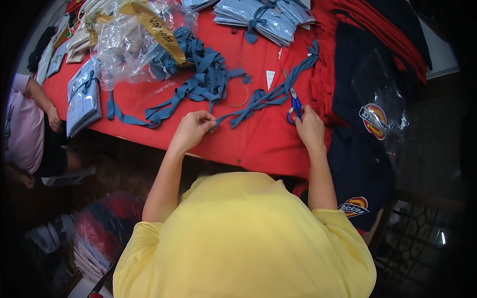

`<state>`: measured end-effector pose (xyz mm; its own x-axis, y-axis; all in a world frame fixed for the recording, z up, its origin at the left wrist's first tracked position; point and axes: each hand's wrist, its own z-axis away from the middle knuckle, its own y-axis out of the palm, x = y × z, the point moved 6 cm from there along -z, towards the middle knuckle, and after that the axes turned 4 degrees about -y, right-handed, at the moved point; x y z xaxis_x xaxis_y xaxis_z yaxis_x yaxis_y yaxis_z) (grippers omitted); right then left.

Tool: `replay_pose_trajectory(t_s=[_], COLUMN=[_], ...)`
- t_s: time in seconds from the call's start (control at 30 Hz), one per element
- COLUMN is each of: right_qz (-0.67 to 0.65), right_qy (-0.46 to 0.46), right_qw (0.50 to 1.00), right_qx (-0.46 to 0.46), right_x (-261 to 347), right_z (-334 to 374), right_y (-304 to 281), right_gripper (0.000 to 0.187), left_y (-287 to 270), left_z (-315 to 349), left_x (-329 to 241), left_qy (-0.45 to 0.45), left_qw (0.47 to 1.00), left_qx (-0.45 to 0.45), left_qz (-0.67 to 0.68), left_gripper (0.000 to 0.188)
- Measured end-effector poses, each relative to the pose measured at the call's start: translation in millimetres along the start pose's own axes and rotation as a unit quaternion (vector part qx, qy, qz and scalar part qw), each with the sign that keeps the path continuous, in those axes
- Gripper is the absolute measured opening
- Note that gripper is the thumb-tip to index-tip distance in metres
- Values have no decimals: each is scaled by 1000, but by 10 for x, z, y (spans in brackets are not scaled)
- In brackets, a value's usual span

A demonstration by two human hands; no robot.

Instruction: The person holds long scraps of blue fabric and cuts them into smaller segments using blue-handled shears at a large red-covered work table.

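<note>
Over the red-covered table (198,144), my left hand (193,128) pinches the end of a blue-grey fabric strip (229,118). My right hand (311,128) holds blue-handled scissors (295,106) by the handles, blades pointing away from me. Several cut-looking strips lie between my hands and stretch toward the far right. Beyond my left hand is a tangled heap of the same fabric strip (201,82). A thin tan loop (242,97) and a small white paper tag (270,78) rest near the strips.
Folded light-blue bundles tied with strips stand at the left edge (83,97) and far side (266,22). Clear plastic (119,44) and brown tape (156,30) cover the far left. Dark navy garments (350,149) hang at right. Another person (32,119) is at left.
</note>
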<state>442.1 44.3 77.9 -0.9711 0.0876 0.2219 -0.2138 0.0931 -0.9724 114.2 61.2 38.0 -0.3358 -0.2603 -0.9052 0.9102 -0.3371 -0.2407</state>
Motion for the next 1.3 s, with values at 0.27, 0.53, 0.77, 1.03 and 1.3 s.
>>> replay_pose_trajectory(t_s=[0.27,0.53,0.77,1.03,1.3], right_qz=[-335,-673,-646,-663,-603], right_qy=[151,74,-17,-21,33], right_qw=[908,640,657,669,727], right_qx=[202,363,388,335,326], right_x=[-427,611,952,1154,845], right_z=[876,1194,977,800,975], right_y=[20,179,284,436,292], right_gripper=[47,44,49,35,41], left_y=[65,117,76,79,-43], left_z=[5,55,119,177,219], left_x=[-83,-325,-391,-399,-324], left_qy=[-20,-7,5,15,23], left_qw=[988,975,977,981,986], left_qx=[54,80,49,39,40], left_qz=[144,209,208,191,158], left_gripper=[11,16,16,15,13])
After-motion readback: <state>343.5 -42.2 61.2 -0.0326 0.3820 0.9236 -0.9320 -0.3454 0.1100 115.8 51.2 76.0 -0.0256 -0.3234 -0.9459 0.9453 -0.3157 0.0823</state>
